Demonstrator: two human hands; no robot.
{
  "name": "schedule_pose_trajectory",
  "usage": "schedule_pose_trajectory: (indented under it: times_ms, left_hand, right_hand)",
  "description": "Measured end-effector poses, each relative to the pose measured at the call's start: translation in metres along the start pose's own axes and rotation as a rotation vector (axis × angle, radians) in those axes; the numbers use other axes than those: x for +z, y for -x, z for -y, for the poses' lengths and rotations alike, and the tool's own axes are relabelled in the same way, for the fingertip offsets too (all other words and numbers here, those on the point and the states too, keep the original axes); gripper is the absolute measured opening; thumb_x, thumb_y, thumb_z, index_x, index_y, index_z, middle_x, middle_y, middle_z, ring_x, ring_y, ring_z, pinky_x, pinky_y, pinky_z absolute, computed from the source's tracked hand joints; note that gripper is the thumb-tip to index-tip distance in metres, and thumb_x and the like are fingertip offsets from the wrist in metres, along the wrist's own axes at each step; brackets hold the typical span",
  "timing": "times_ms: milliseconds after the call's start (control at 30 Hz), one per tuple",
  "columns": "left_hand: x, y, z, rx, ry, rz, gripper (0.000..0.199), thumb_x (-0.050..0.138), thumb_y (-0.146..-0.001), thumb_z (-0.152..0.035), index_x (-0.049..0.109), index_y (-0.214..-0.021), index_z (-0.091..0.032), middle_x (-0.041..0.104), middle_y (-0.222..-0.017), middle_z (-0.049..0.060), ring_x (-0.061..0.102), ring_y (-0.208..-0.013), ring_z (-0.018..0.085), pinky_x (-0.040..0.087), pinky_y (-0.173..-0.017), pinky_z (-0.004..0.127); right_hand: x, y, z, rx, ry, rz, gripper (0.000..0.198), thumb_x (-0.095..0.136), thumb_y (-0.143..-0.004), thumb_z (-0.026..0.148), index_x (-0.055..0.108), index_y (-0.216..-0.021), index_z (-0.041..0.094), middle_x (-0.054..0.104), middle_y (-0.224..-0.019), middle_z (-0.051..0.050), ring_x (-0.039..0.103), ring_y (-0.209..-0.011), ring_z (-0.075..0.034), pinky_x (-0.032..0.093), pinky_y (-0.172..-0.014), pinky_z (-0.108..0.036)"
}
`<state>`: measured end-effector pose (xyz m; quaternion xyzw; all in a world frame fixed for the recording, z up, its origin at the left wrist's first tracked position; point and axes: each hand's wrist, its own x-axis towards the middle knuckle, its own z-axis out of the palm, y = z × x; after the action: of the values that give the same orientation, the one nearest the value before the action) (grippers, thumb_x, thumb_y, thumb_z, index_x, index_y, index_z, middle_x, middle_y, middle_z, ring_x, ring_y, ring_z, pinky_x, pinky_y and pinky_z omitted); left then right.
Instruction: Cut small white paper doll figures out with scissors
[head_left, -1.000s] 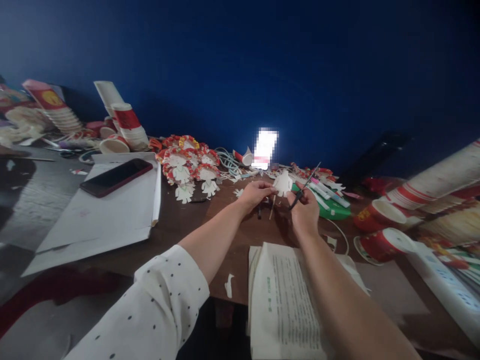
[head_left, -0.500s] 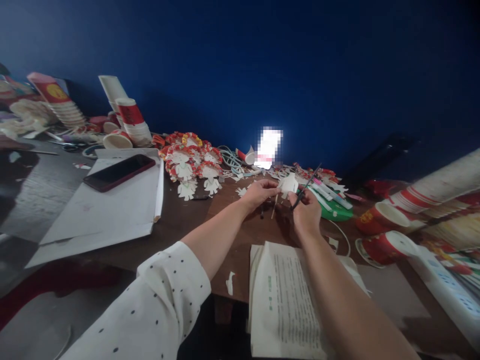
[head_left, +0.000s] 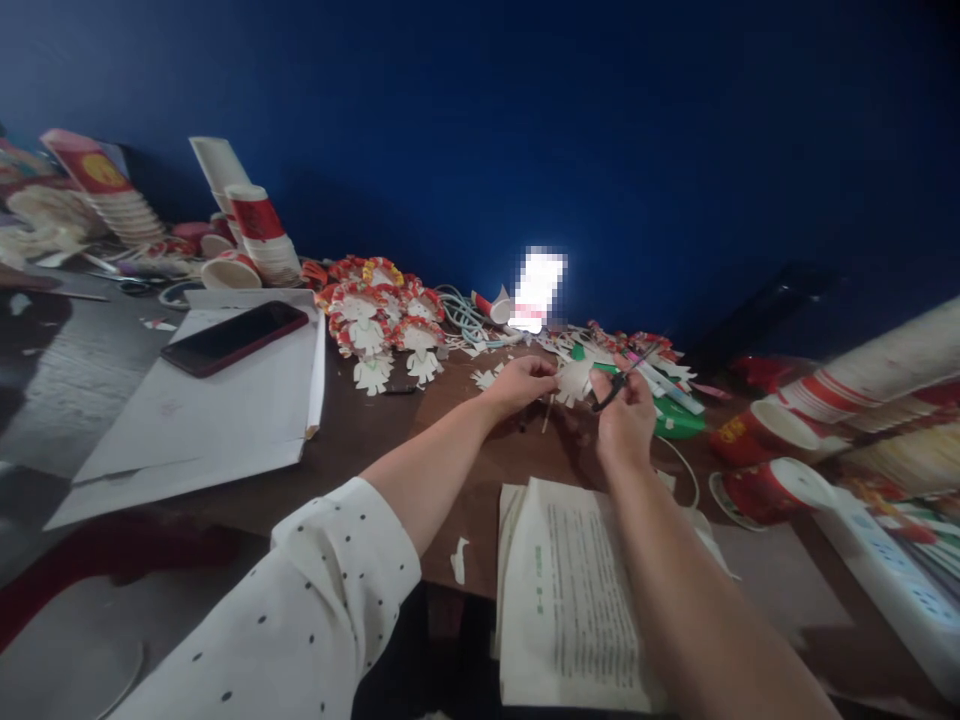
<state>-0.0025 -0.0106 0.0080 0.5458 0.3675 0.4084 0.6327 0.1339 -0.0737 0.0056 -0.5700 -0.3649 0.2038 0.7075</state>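
Between my hands is a small white paper cutout [head_left: 574, 382], its outline partly blurred. My left hand [head_left: 523, 388] pinches its left edge between thumb and fingers. In my right hand [head_left: 624, 412] is a pair of dark-handled scissors [head_left: 609, 392], with the blades pointing up and to the right, away from the paper. The right thumb lies close to the paper's right side; whether it touches, I cannot tell. Left of my hands lies a heap of finished-looking paper dolls [head_left: 367, 335] with red frilly tops.
An open book [head_left: 577, 600] lies at the table's near edge. A dark phone [head_left: 236, 338] rests on a white folder [head_left: 195, 430] at the left. Paper cups [head_left: 259, 230] are stacked behind it. More cups [head_left: 784, 425] and a power strip [head_left: 892, 580] are at the right. A bright blurred screen [head_left: 538, 288] stands behind.
My right hand has shifted slightly right with the scissors, away from the paper. The paper has turned or dropped a little in my left hand, which stays nearly in place.
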Motion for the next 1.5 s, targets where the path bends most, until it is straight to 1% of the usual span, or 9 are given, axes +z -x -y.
schedule_pose_trajectory:
  times_ms: [100,233,367,500,667,800,1033,1200,1500]
  left_hand:
    - [0.002,-0.001,0.003,0.035,-0.041,0.036,0.015,0.071,-0.068,-0.003,0.066,-0.077,-0.014,0.062,-0.063,-0.004,0.052,-0.058,0.007,0.040,-0.061,0.020]
    - [0.002,-0.005,0.004,0.036,0.086,0.059,0.026,0.065,-0.068,0.001,0.068,-0.091,-0.012,0.063,-0.066,-0.003,0.054,-0.058,0.007,0.042,-0.062,0.020]
    - [-0.001,-0.009,0.004,0.068,0.276,-0.034,0.032,0.068,-0.073,-0.004,0.066,-0.104,-0.012,0.068,-0.076,0.000,0.059,-0.063,0.008,0.048,-0.068,0.022]
    - [-0.001,-0.011,0.006,0.077,0.343,-0.098,0.033,0.076,-0.076,-0.015,0.066,-0.108,-0.013,0.067,-0.074,-0.001,0.059,-0.061,0.008,0.048,-0.065,0.022]
    - [0.008,-0.003,0.004,-0.033,0.509,0.047,0.035,0.086,-0.070,-0.021,0.065,-0.096,-0.011,0.072,-0.088,0.006,0.065,-0.070,0.011,0.052,-0.071,0.025]
    - [0.014,0.004,0.001,-0.125,0.525,0.018,0.032,0.088,-0.066,-0.018,0.066,-0.088,-0.012,0.071,-0.078,0.003,0.062,-0.063,0.008,0.049,-0.065,0.022]
    - [0.009,-0.001,0.005,-0.088,0.468,-0.010,0.027,0.087,-0.067,-0.024,0.069,-0.083,-0.011,0.065,-0.063,0.000,0.056,-0.054,0.008,0.041,-0.055,0.021]
    - [0.005,-0.002,0.006,-0.065,0.403,0.021,0.034,0.090,-0.064,-0.033,0.070,-0.082,-0.011,0.066,-0.063,0.001,0.055,-0.053,0.008,0.042,-0.057,0.024]
    - [0.001,-0.005,0.009,-0.005,0.302,0.051,0.040,0.091,-0.062,-0.034,0.074,-0.089,-0.011,0.072,-0.074,0.004,0.061,-0.061,0.011,0.046,-0.062,0.024]
  right_hand:
    - [-0.001,0.000,0.002,0.002,0.021,0.027,0.056,0.077,-0.065,0.041,0.066,-0.115,0.020,0.066,-0.088,0.001,0.059,-0.075,-0.014,0.047,-0.070,-0.028]
    - [0.001,0.005,0.005,0.022,0.055,0.065,0.052,0.074,-0.063,0.035,0.068,-0.112,0.020,0.063,-0.081,0.003,0.051,-0.065,-0.012,0.040,-0.061,-0.025]
    - [0.004,0.010,0.007,0.060,0.108,0.119,0.051,0.075,-0.063,0.034,0.070,-0.112,0.020,0.062,-0.076,0.004,0.048,-0.061,-0.011,0.038,-0.058,-0.024]
    - [0.008,0.013,0.004,0.109,0.080,0.236,0.053,0.079,-0.061,0.033,0.071,-0.112,0.021,0.067,-0.081,0.002,0.057,-0.067,-0.013,0.045,-0.064,-0.027]
    - [0.009,0.011,-0.001,0.128,-0.009,0.136,0.052,0.080,-0.064,0.034,0.070,-0.113,0.020,0.068,-0.080,0.003,0.059,-0.067,-0.013,0.048,-0.067,-0.027]
    - [0.008,0.010,-0.003,0.171,-0.089,0.144,0.055,0.083,-0.061,0.034,0.069,-0.113,0.020,0.070,-0.079,0.003,0.062,-0.067,-0.013,0.050,-0.067,-0.028]
    - [0.008,0.013,0.000,0.198,-0.024,0.217,0.055,0.088,-0.058,0.038,0.070,-0.106,0.020,0.071,-0.076,0.003,0.065,-0.066,-0.015,0.050,-0.060,-0.026]
    - [0.006,0.014,0.002,0.193,0.017,0.254,0.054,0.088,-0.057,0.046,0.070,-0.102,0.021,0.073,-0.076,0.001,0.068,-0.065,-0.019,0.050,-0.057,-0.027]
    - [0.004,0.011,-0.004,0.213,-0.017,0.290,0.054,0.090,-0.058,0.043,0.070,-0.103,0.021,0.072,-0.076,0.002,0.067,-0.067,-0.019,0.050,-0.061,-0.028]
